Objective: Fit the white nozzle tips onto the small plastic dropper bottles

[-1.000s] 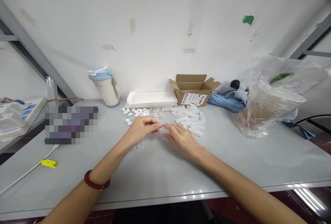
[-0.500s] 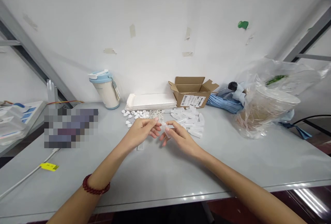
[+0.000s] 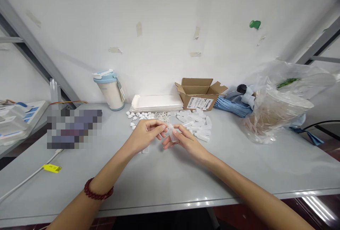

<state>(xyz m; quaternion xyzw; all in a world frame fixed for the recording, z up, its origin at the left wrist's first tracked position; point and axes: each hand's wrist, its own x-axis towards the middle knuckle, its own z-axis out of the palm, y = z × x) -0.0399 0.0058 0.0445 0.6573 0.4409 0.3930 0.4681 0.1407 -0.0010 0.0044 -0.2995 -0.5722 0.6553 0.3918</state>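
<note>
Between the fingers of my right hand (image 3: pixel 189 142) is a small translucent plastic tube (image 3: pixel 173 136), tilted slightly. My left hand (image 3: pixel 145 133) pinches at the tube's upper end; whatever is between those fingertips is too small to make out. Just behind the hands lie small white caps (image 3: pixel 134 117), a bunch of thin off-white loop-like pieces (image 3: pixel 162 116) and a loose pile of translucent plastic tubes (image 3: pixel 196 122). Another clear piece (image 3: pixel 145 149) rests on the table below my left hand, partly hidden by it.
An open cardboard box (image 3: pixel 198 97) and a stack of white flat packs (image 3: pixel 159 103) stand against the wall. At left are a cream-and-blue tumbler (image 3: pixel 111 93) and a white cable (image 3: pixel 26 180). A blue umbrella (image 3: pixel 233 106) and a plastic-bagged tub (image 3: pixel 276 113) are at right.
My left fingertips have shifted slightly at the tube's top, and the tube is a bit more upright. The whole view has moved slightly.
</note>
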